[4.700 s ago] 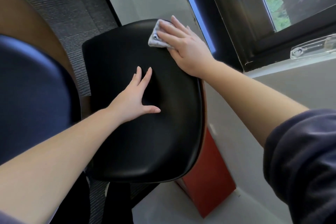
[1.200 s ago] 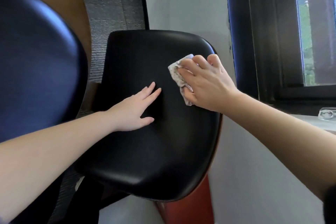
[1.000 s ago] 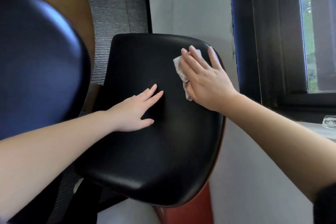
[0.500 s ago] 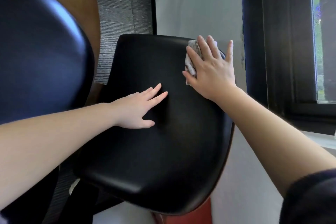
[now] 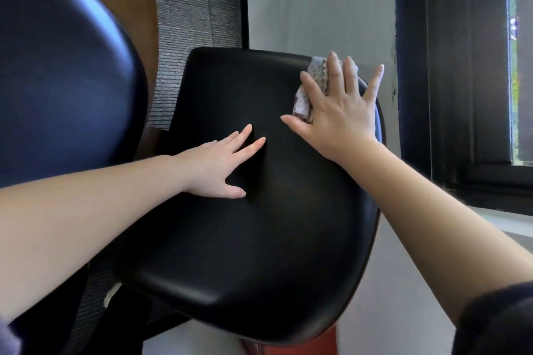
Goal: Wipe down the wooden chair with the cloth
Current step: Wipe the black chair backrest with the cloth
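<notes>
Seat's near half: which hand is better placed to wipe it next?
Right, probably. The right hand presses the cloth flat at the far right corner of the seat; the left hand lies bare on the middle, holding nothing.

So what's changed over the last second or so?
The right hand slid the cloth from the right side of the black chair seat up to its far right corner, with its fingers now spread flat over the cloth. The left hand stayed flat on the middle of the seat.
</notes>
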Available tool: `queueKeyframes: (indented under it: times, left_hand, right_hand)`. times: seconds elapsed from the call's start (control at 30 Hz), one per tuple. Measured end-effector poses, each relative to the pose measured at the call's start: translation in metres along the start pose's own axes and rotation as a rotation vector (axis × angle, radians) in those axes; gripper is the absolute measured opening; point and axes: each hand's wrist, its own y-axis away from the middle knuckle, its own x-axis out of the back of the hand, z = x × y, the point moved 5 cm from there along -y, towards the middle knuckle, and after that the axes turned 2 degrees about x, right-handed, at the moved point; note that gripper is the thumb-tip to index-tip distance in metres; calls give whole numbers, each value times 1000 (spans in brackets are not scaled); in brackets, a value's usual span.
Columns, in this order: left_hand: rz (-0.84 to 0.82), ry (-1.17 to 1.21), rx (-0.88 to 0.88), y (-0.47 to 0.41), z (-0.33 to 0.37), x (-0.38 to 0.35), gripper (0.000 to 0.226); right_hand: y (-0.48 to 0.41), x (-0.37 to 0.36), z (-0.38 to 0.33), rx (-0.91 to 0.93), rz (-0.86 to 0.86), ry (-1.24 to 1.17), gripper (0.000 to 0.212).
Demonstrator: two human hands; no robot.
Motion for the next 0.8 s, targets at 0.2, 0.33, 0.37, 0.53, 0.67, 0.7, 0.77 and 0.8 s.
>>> queueKeyframes:
  times: [0.2, 0.33, 0.37, 0.53, 0.67, 0.7, 0.77, 0.8]
  left_hand:
    - [30, 16, -12, -2, -4, -4, 103]
    - [30, 14, -16, -3, -4, -7, 102]
    - [31, 10, -17, -3, -4, -7, 101]
    - [32, -8, -13, -2, -7, -8, 101]
    - [23, -6, -14, -1, -7, -9, 102]
    - [20, -4, -11, 0, -7, -10, 102]
    - [12, 7, -5, 3, -7, -11, 105]
    - [-1, 22, 1, 5, -7, -13, 107]
  right_hand:
    - [-9, 6, -4, -127, -23, -236, 69]
    - [-8, 2, -4, -130, 35, -162, 51]
    - [-8, 1, -5, -122, 46, -118, 50]
    - [-4, -4, -5, -60, 38, -3, 60]
    - [-10, -2, -3, -67, 46, -9, 61]
    - [-5, -3, -7, -49, 43, 2, 61]
    - [9, -6, -16, 27, 29, 59, 63]
    - [14, -7, -18, 64, 20, 81, 63]
